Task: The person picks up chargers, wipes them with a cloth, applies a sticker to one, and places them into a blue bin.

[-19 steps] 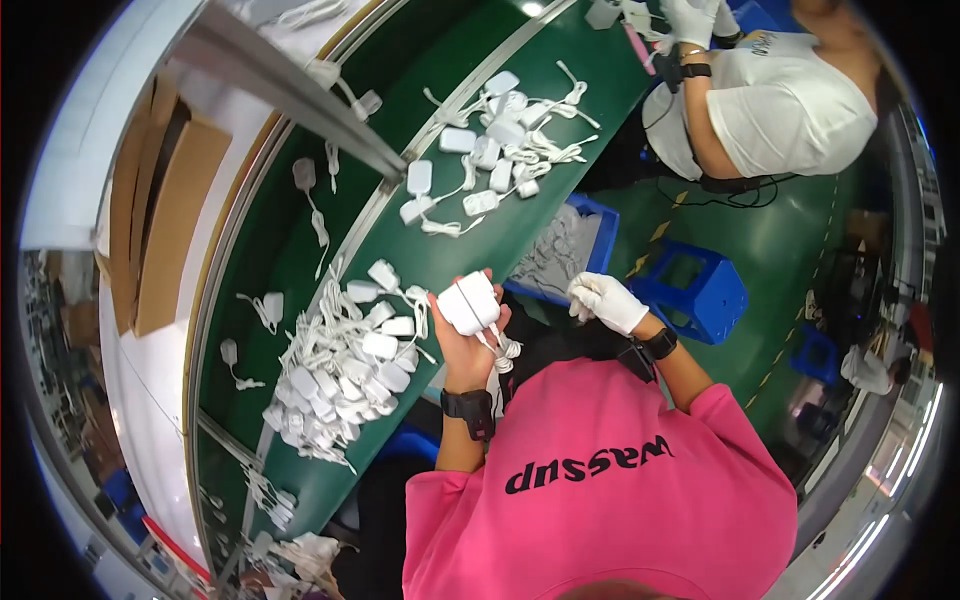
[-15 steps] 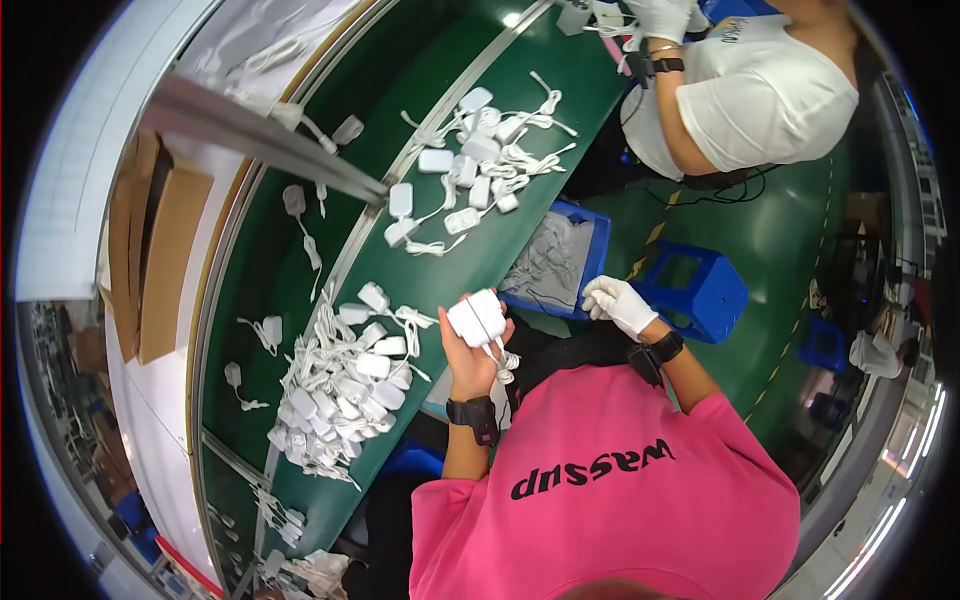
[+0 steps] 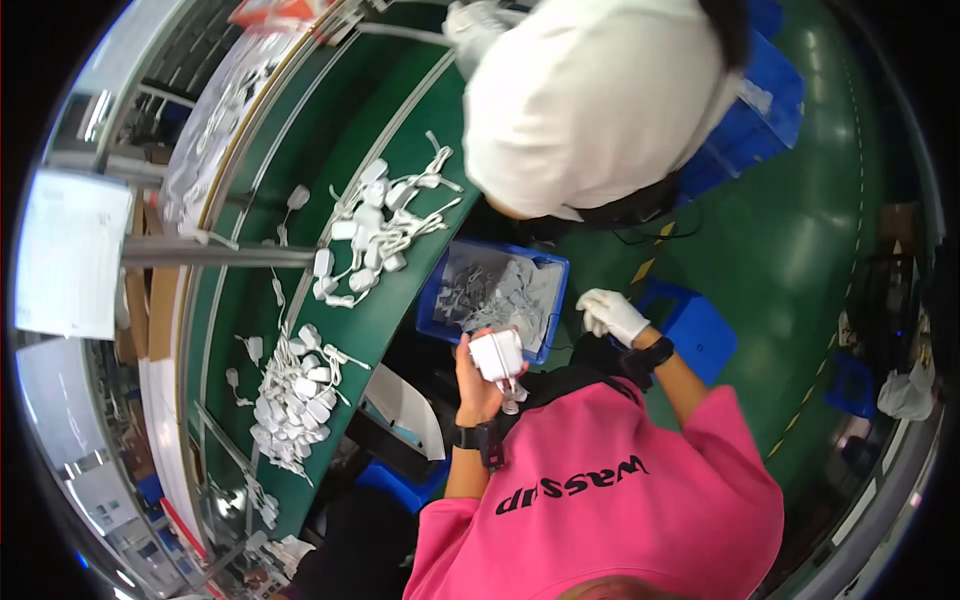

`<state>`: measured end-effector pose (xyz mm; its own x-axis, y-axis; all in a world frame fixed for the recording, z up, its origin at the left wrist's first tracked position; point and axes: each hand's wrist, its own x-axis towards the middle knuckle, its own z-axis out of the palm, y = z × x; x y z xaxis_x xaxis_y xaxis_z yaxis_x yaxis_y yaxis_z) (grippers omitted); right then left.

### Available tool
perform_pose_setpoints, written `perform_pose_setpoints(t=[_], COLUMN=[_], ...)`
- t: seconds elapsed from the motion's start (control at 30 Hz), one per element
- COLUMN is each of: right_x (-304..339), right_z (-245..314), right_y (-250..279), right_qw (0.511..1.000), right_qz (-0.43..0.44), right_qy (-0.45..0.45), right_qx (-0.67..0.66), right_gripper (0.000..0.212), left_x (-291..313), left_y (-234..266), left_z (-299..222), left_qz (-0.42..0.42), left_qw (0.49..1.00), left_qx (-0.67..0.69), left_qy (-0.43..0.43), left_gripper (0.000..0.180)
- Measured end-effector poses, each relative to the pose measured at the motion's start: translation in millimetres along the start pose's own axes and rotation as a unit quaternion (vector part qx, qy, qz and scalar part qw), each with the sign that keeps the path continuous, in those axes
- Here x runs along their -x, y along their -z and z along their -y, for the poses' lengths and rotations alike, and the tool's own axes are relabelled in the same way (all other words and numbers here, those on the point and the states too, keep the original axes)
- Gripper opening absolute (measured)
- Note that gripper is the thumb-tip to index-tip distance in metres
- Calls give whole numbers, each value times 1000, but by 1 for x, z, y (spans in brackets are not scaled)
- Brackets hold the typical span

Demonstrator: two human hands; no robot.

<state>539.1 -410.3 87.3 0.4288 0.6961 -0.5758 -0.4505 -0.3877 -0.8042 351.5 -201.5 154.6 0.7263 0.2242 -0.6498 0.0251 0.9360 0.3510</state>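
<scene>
My bare left hand [image 3: 478, 388] is closed around a blocky white power adapter [image 3: 497, 355], held in front of my body. A seam crosses it, and I cannot tell whether it is one adapter or two pressed together. Its bundled white cable [image 3: 513, 398] hangs beneath, beside my wrist. Out to the right, my white-gloved right hand [image 3: 613, 317] rests near my leg with its fingers loosely curled; nothing shows in them. Just beyond my left hand stands a blue bin [image 3: 425, 325] with grey and white pieces inside. A large pile of white adapters [image 3: 295, 405] lies on the green belt [image 3: 365, 325].
Farther up the belt sits a second adapter pile [image 3: 370, 235]. A metal post [image 3: 220, 254] juts in from the left. A co-worker in a white shirt [image 3: 590, 100] leans over the belt at the top. A blue stool [image 3: 700, 335] stands beyond my right hand.
My view has shifted, revealing more of the bin. The co-worker appears nearer and more bent over. My left hand keeps its hold on the adapter; my right hand stays curled.
</scene>
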Motion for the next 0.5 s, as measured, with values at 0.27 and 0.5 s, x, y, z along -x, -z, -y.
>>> perform_pose_setpoints(t=[0.27, 0.5], right_x=[80, 114], right_z=[6, -4], right_y=[87, 112], right_qw=[865, 870], right_qz=[-134, -89], right_qy=[132, 175], right_qx=[-466, -452], right_gripper=[31, 33], left_x=[-43, -56], left_y=[-101, -135], left_z=[93, 121], left_qz=[150, 199], left_qw=[973, 949], left_qx=[-111, -164], left_qy=[136, 179], left_gripper=[43, 46])
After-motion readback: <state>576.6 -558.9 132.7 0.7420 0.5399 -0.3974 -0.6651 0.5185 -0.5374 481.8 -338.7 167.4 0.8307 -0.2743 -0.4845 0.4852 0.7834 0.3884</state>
